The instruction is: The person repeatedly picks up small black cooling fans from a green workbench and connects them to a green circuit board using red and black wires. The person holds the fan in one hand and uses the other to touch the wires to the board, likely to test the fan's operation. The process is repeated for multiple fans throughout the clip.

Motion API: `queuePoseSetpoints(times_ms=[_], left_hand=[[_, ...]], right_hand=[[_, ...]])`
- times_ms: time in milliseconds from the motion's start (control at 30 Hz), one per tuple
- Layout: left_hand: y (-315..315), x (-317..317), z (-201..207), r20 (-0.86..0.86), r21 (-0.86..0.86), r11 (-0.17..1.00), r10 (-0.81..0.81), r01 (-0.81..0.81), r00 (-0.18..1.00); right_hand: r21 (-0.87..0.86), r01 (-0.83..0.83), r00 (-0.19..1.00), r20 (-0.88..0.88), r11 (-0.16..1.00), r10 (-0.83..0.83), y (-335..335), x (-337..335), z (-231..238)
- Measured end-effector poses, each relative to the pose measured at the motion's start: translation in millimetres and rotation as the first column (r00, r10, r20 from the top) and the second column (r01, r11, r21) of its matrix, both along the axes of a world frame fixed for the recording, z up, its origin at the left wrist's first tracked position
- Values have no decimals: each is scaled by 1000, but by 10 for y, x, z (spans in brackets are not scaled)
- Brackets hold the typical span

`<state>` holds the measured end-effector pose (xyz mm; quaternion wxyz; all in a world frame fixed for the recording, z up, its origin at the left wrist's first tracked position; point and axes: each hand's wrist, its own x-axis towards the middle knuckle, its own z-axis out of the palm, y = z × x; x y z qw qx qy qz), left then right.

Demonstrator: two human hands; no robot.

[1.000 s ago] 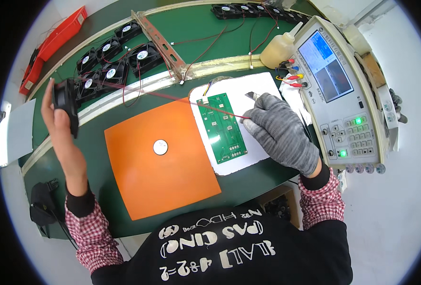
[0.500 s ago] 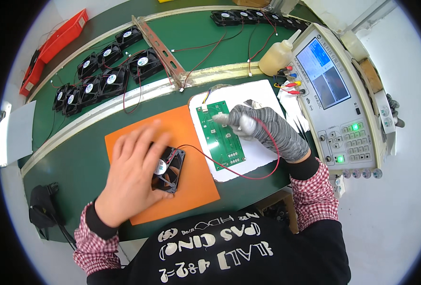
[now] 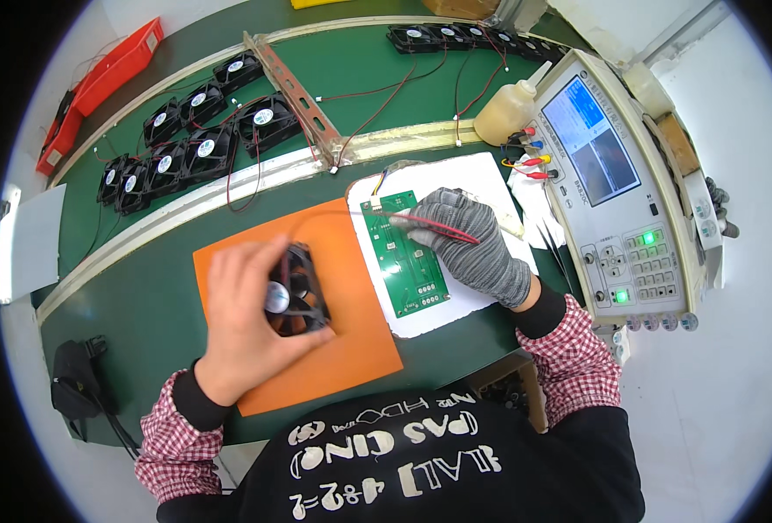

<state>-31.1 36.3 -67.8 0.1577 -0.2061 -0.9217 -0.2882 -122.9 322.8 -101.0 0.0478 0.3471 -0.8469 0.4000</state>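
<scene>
A small black cooling fan [image 3: 306, 292] stands tilted above an orange mat [image 3: 342, 353], its frame gripped between the fingers and thumb of my bare left hand [image 3: 247, 318]. Motion blurs those fingers. A thin red-and-black wire [image 3: 430, 225] runs from the fan across to my right hand [image 3: 466, 244], which wears a grey glove. Its fingers pinch together by the wire over the upper part of a green circuit board [image 3: 408, 270]; the wire's end is hidden there. The board lies on a white sheet [image 3: 486, 170] beside the mat.
Several more fans [image 3: 207, 148] sit at the back left, near a metal bar [image 3: 294, 96]. A tester with a screen [image 3: 595, 144] stands at the right, a squeeze bottle [image 3: 505, 113] next to it. Red bins [image 3: 111, 78] are far left; tweezers [image 3: 553, 248] lie by the tester.
My left hand has closed around the fan and tilted it up from the mat. My right hand has turned over the board, and the wire now runs straighter, above the glove.
</scene>
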Motion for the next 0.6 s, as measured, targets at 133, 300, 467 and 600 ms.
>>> queuePoseSetpoints(times_ms=[133,300,467,600], left_hand=[[57,23,-14,132,-99,991,-78,91,988],[11,22,-25,93,-137,978,-144,156,985],[-39,46,79,-291,-353,930,-216,106,932],[-47,187,220,-429,-370,926,-241,74,870]], right_hand=[[156,-56,979,-184,986,85,38,-58,-36],[238,-121,940,-284,964,189,90,-49,29],[337,-34,917,-364,941,163,50,-20,-49],[303,-50,938,-314,952,149,70,-60,-59]])
